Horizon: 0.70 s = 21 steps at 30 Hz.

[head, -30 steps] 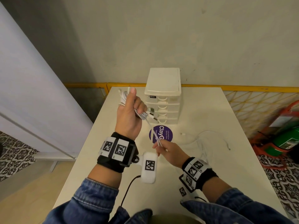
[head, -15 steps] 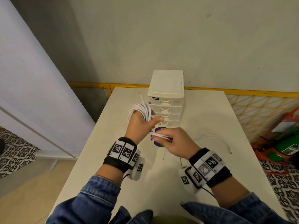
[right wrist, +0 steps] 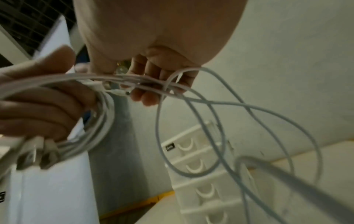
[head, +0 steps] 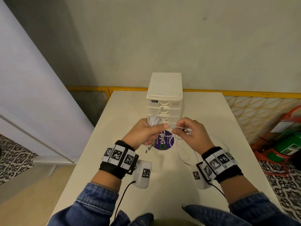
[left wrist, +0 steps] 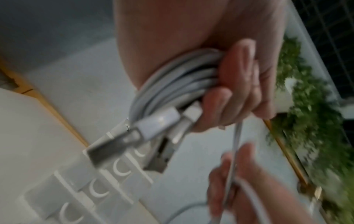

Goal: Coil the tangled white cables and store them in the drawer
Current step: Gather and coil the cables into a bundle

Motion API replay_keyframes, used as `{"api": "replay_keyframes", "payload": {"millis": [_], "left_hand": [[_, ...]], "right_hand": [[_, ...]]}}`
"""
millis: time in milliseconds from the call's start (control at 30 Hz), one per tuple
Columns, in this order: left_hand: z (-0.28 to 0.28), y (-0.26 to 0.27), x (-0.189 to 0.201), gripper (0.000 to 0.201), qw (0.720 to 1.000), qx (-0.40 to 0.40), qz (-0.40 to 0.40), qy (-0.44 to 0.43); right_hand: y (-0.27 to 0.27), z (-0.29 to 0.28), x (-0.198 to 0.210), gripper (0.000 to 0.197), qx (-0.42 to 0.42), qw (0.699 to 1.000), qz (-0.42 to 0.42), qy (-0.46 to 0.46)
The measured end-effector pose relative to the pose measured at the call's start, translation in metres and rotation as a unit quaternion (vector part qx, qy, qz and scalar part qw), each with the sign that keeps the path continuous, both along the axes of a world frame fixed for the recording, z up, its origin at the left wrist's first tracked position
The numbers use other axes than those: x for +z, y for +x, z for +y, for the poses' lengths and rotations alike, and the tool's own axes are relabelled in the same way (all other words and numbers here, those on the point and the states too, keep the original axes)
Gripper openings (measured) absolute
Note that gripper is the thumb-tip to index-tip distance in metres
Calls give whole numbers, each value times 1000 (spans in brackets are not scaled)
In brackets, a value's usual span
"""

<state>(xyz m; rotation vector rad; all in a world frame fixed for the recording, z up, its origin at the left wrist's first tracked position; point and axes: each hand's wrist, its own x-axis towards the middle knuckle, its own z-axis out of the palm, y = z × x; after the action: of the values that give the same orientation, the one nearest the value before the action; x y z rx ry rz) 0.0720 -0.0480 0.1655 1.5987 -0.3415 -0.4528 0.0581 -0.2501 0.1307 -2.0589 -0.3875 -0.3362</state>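
Note:
My left hand [head: 147, 133] grips a coil of white cable [head: 154, 120] above the table, in front of the white drawer unit [head: 164, 101]. In the left wrist view the coil [left wrist: 172, 84] lies under my curled fingers, and USB plugs [left wrist: 153, 125] stick out below them. My right hand [head: 189, 134] pinches a loose strand [head: 178, 127] just right of the left hand. In the right wrist view loose cable loops [right wrist: 210, 121] hang from the right hand's fingers [right wrist: 147, 94]. More white cable [head: 182, 154] trails on the table. All drawers look closed.
A purple round sticker [head: 164, 141] lies on the white table [head: 130, 176] under my hands. A yellow rail [head: 244, 93] runs behind the table's far edge. A green and orange object [head: 290, 144] stands on the floor at the right.
My left hand has come down from its raised position with the coil. My right hand has swung from beneath the left hand to its right side, still pinching the strand.

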Motion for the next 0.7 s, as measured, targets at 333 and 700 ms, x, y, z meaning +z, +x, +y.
{"api": "replay_keyframes", "payload": {"millis": [333, 700], "left_hand": [[32, 12, 17, 35, 969, 201, -9, -145], [73, 23, 20, 37, 889, 398, -3, -226]], "right_hand": [[3, -23, -63, 18, -59, 995, 80, 17], [-3, -82, -101, 34, -324, 903, 274, -67]]}}
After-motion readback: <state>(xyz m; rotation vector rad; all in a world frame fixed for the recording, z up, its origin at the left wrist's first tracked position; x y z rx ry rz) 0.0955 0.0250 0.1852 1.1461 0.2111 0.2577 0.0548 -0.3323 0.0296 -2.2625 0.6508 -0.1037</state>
